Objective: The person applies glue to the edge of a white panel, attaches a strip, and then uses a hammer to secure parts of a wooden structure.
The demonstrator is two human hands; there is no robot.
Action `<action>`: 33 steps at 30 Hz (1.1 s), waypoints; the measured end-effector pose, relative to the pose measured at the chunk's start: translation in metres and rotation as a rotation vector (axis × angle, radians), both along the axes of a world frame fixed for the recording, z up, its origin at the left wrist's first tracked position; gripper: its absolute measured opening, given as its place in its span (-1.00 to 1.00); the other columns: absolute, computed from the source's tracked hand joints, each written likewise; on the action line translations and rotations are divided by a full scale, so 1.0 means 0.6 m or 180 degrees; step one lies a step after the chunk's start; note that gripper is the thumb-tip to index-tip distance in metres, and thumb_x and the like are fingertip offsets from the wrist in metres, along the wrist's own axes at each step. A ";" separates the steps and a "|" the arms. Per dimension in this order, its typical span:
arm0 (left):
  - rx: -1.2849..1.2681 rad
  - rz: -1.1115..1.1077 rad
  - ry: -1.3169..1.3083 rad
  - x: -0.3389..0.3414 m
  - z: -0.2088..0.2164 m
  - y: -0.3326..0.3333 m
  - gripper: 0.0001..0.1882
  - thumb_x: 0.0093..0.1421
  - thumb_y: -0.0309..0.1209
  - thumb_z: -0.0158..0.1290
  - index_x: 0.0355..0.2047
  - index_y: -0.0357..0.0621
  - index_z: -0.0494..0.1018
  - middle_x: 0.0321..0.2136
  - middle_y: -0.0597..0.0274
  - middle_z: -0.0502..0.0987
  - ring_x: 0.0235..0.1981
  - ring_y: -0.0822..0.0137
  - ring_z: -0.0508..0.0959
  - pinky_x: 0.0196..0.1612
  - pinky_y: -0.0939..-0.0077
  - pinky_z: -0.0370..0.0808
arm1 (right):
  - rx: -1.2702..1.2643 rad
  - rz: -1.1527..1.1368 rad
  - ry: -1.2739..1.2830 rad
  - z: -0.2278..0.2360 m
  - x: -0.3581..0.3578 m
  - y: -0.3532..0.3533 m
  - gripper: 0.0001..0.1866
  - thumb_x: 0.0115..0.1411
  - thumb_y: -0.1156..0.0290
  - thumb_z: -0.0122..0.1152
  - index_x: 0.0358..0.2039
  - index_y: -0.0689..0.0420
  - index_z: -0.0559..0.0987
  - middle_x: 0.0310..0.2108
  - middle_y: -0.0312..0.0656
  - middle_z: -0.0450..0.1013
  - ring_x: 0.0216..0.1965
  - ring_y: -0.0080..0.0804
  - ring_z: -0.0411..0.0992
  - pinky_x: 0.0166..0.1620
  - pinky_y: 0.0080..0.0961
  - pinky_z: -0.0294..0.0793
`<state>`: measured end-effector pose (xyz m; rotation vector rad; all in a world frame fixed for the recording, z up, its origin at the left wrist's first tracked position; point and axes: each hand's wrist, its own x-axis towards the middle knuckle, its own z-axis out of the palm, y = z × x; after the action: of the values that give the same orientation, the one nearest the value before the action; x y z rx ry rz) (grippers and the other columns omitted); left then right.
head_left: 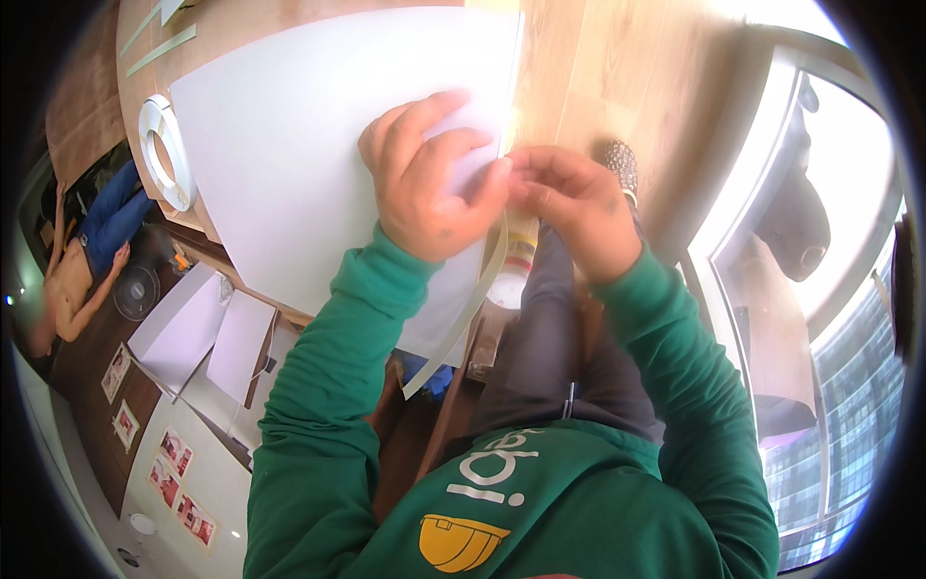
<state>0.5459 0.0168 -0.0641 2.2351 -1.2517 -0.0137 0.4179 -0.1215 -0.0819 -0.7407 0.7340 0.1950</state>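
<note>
A large white board (299,125) lies flat in front of me, its right edge running beside my hands. Along that edge, a thin pale strip (456,333) hangs down in a curve toward my lap. My right hand (579,198) is closed in a pinch at the board's edge, on the upper end of this strip, most of which its fingers hide. Over the board is my left hand (424,183), fingers curved and apart. Its thumb tip touches the edge close to my right fingertips.
A white coiled roll (154,121) sits at the board's left. Loose pale strips (162,50) lie beyond it. Under the board's edge stands a round container (508,287). White panels (183,323) and a fan (136,292) are at left, with another person (82,265) nearby. A window frame (733,241) rises at right.
</note>
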 end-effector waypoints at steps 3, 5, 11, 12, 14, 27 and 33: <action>0.0090 -0.0040 0.0050 0.000 0.006 -0.001 -0.65 -0.14 -0.55 0.32 -0.27 -0.11 0.56 0.07 0.00 0.52 0.07 0.04 0.43 0.11 0.22 0.41 | 0.0092 -0.0095 -0.0083 -0.006 -0.010 0.017 -0.72 0.23 0.52 0.34 -0.06 0.32 0.60 -0.22 -0.21 0.59 -0.20 -0.55 0.53 -0.07 -0.59 0.54; 0.0086 -0.0053 0.0054 0.000 0.006 -0.001 -0.65 -0.13 -0.55 0.32 -0.27 -0.12 0.55 0.07 -0.01 0.52 0.07 0.04 0.42 0.11 0.22 0.41 | -0.0045 -0.0047 -0.0102 -0.011 -0.011 0.024 -0.72 0.22 0.52 0.35 -0.06 0.31 0.60 -0.23 -0.21 0.59 -0.18 -0.55 0.53 -0.05 -0.59 0.54; 0.0117 -0.0085 0.0130 0.004 0.006 0.004 -0.68 -0.05 -0.55 0.28 -0.23 -0.17 0.54 0.08 -0.03 0.49 0.08 0.04 0.42 0.13 0.20 0.41 | -0.0387 -0.0060 -0.0218 -0.010 -0.010 0.037 -0.71 0.21 0.47 0.39 -0.09 0.30 0.61 -0.26 -0.21 0.60 -0.22 -0.57 0.53 -0.10 -0.61 0.54; 0.0019 -0.0036 0.0292 0.006 0.006 0.007 -0.71 0.00 -0.53 0.24 -0.22 -0.20 0.54 0.09 -0.05 0.47 0.09 0.04 0.42 0.15 0.19 0.41 | -0.0440 -0.0059 -0.0189 -0.010 -0.010 0.039 -0.71 0.20 0.47 0.40 -0.09 0.30 0.61 -0.28 -0.22 0.60 -0.23 -0.57 0.53 -0.12 -0.62 0.54; -0.0180 0.0065 0.0613 0.011 0.003 0.017 -0.75 0.09 -0.50 0.17 -0.19 -0.26 0.53 0.11 -0.08 0.44 0.12 0.05 0.42 0.19 0.17 0.40 | -0.0547 -0.0055 -0.0135 -0.012 -0.010 0.044 -0.71 0.20 0.46 0.41 -0.10 0.30 0.61 -0.30 -0.23 0.60 -0.26 -0.58 0.53 -0.14 -0.62 0.54; -0.0533 0.0180 0.0847 0.012 -0.003 0.021 -0.74 0.10 -0.48 0.08 -0.19 -0.30 0.54 0.08 -0.07 0.46 0.07 0.04 0.43 0.15 0.21 0.42 | -0.0590 -0.0132 -0.0007 -0.002 -0.003 0.053 -0.72 0.17 0.45 0.43 -0.16 0.32 0.62 -0.37 -0.23 0.59 -0.33 -0.59 0.52 -0.23 -0.64 0.53; -0.0398 0.0100 0.0745 0.014 0.002 0.023 -0.73 0.15 -0.48 0.04 -0.16 -0.34 0.52 0.11 -0.12 0.42 0.11 0.08 0.43 0.17 0.21 0.41 | -0.0556 -0.0222 0.0114 0.007 0.002 0.054 -0.73 0.15 0.46 0.44 -0.18 0.33 0.62 -0.37 -0.22 0.59 -0.34 -0.59 0.52 -0.24 -0.64 0.53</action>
<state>0.5541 0.0308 -0.0628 2.0777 -1.0621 -0.1754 0.4189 -0.0890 -0.0779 -0.8779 0.8168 0.0815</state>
